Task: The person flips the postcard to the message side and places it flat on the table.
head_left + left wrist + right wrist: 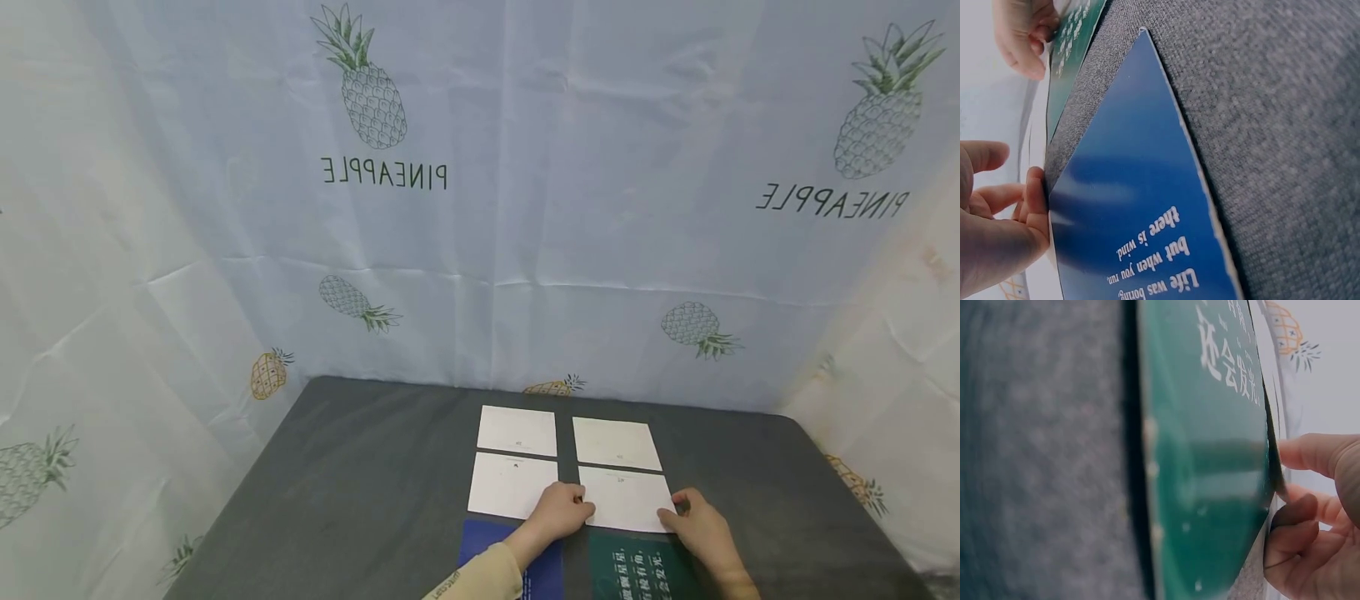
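Four white cards lie in a two-by-two block on the dark grey table. My left hand pinches the left edge of the near right white card, and my right hand holds its right corner, thumb on the edge. The card lies flat on the table. Under my left wrist lies a blue card with white English text. A green card with white Chinese text lies in front of my right hand. The wrist views show curled fingers at the card edges.
The other white cards lie farther back and left. A pale curtain printed with pineapples closes off the table on the back and both sides. Bare grey cloth spreads to the left and right.
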### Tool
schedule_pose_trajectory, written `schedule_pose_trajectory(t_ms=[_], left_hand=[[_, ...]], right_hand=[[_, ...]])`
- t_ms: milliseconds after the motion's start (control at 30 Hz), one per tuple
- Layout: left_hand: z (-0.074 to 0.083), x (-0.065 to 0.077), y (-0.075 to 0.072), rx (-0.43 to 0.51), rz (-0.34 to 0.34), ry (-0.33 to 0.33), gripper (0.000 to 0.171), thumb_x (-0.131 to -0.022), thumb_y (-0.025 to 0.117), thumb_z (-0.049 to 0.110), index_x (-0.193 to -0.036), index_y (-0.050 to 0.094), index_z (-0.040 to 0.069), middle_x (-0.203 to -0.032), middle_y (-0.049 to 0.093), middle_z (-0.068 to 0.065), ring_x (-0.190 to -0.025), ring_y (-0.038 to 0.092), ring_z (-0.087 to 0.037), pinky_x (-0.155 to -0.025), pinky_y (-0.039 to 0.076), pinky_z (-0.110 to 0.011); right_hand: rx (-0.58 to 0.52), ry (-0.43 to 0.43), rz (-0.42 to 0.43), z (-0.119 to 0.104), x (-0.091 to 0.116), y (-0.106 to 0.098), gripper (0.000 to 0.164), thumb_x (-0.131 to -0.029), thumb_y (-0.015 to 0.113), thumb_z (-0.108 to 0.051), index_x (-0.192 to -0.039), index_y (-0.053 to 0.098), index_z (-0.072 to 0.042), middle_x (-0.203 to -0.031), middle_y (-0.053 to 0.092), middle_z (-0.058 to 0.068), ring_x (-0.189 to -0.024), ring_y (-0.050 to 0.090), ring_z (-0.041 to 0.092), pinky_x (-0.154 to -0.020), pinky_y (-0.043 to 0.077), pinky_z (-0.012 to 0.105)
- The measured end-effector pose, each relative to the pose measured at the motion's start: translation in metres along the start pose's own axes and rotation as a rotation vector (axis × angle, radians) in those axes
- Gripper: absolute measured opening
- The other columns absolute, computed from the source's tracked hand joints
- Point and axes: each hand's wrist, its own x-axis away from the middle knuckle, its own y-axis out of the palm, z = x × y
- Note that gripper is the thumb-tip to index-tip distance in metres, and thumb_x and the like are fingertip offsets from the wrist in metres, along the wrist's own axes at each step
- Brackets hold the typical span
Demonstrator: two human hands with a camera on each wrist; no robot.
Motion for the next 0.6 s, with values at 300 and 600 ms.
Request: schedule_pose_trajectory(t_ms=[300, 600], left_hand=[[0.001, -0.002, 0.002, -0.004, 0.002, -0.036, 0.032, -0.081, 0.056, 0.011, -0.054, 0.040, 0.008, -0.046, 0.029, 0.010, -0.042, 0.025, -0.004, -0.043, 0.020, -0.017], [0.001, 0.000, -0.007, 0.091, -0.015, -0.126, 0.025, -0.085, 0.061, 0.022, -0.098, 0.067, 0.001, -0.084, 0.064, -0.005, -0.070, 0.050, -0.008, -0.059, 0.040, -0.023]], right_hand=[[0.004, 0.019, -0.012, -0.003, 0.002, -0.001, 0.052, -0.082, 0.055, -0.026, -0.114, 0.044, 0.014, -0.081, 0.058, 0.016, -0.071, 0.051, 0.023, -0.062, 0.041, 0.033], [-0.060, 0.000, 0.061, -0.005, 0.011, -0.008, 0.054, -0.088, 0.054, -0.032, -0.119, 0.045, 0.012, -0.077, 0.058, 0.012, -0.066, 0.050, 0.017, -0.058, 0.036, 0.028]])
